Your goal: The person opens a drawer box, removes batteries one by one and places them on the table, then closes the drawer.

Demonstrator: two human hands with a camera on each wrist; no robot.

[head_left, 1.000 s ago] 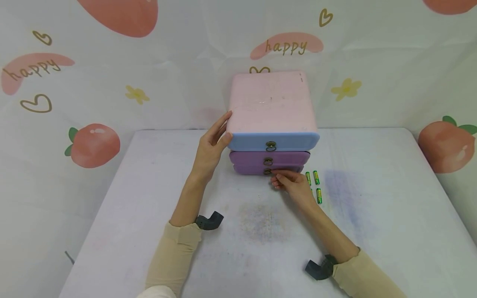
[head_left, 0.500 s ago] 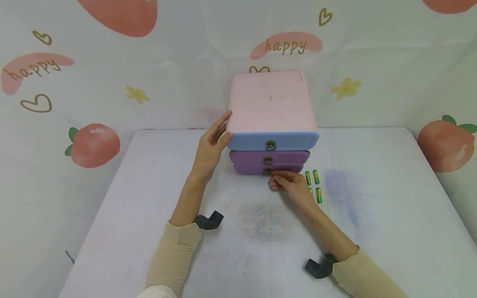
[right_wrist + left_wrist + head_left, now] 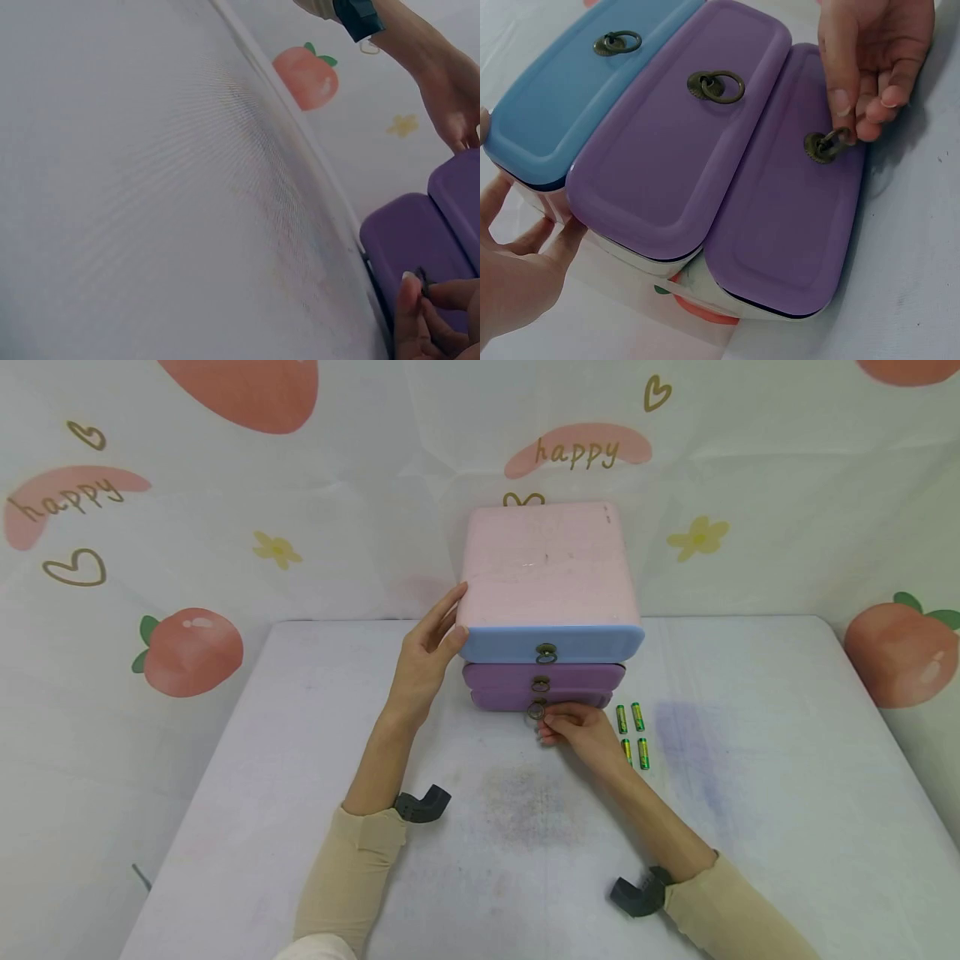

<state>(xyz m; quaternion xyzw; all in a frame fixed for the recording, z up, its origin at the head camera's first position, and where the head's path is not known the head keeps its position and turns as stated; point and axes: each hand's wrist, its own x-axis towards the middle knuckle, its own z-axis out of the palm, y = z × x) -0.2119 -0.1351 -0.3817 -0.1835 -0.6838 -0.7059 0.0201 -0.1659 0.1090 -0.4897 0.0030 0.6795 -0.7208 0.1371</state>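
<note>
The right hand [image 3: 588, 739] pinches the bronze-coloured metal ring [image 3: 831, 141] of the lowest purple drawer [image 3: 784, 210]. The left hand [image 3: 420, 668], fingers spread, touches the boxy pink cabinet [image 3: 551, 568].

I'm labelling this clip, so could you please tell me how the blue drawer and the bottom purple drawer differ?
The blue drawer is uppermost; the bottom purple drawer is lowest. The blue drawer's ring hangs untouched, while the bottom purple drawer's ring is pinched by the right hand. Both have rounded corners and a dark metal-looking ring.
</note>
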